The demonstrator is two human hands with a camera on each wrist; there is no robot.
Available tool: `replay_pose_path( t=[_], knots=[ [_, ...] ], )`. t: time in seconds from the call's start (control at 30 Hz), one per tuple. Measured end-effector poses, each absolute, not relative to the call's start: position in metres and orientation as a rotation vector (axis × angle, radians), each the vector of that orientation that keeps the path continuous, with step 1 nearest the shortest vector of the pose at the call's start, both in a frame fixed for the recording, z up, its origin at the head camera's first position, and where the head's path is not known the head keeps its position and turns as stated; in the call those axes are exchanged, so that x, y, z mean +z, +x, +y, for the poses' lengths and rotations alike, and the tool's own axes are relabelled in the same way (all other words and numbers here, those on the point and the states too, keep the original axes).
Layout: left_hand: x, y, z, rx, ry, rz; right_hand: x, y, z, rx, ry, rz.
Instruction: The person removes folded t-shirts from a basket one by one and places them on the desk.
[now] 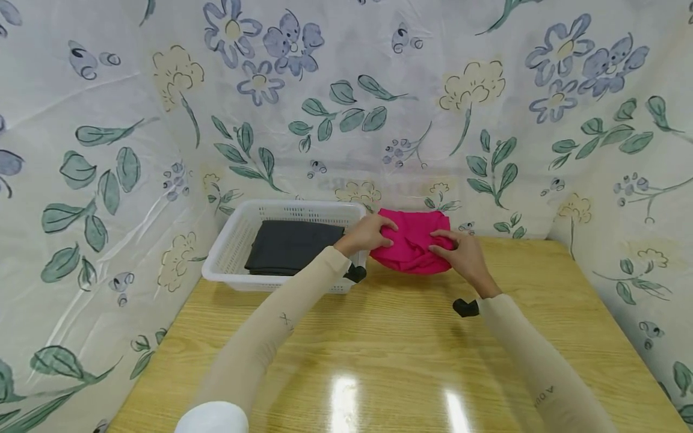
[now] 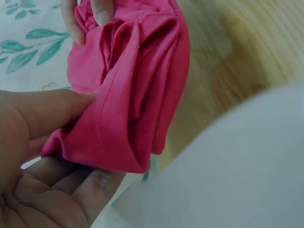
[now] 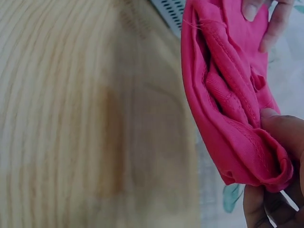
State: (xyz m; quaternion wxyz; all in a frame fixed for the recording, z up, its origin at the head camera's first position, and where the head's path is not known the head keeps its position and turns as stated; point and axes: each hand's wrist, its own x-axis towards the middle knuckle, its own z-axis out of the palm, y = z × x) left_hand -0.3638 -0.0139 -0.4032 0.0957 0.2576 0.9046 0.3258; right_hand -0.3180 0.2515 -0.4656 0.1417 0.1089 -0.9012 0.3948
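Note:
A folded bright pink garment [image 1: 411, 231] with stitched seams is held up above the back of the table, just right of a white basket [image 1: 230, 278]. My left hand [image 1: 367, 234] pinches its left end, thumb on top and fingers beneath, as the left wrist view shows. At the opposite end my right hand [image 1: 465, 255] grips the cloth between thumb and fingers. Several layers and a loose fold show along the garment's near edge in the right wrist view. Inside the basket lies a folded dark cloth [image 1: 292, 245], partly covered by my left forearm.
The wooden table [image 1: 400, 349] runs up to a floral-patterned sheet [image 1: 346, 144] that hangs behind and on both sides. The basket's right wall stands close beside my left wrist. A white rounded object [image 1: 212, 418] shows at the bottom edge.

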Motion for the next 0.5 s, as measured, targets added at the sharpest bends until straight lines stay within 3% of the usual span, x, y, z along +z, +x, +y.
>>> replay_pose_path(
  t=[0.5],
  knots=[
    [-0.412, -0.368, 0.006, 0.822, 0.7, 2.642, -0.483, -0.324, 0.25, 1.171, 0.217, -2.738]
  ],
)
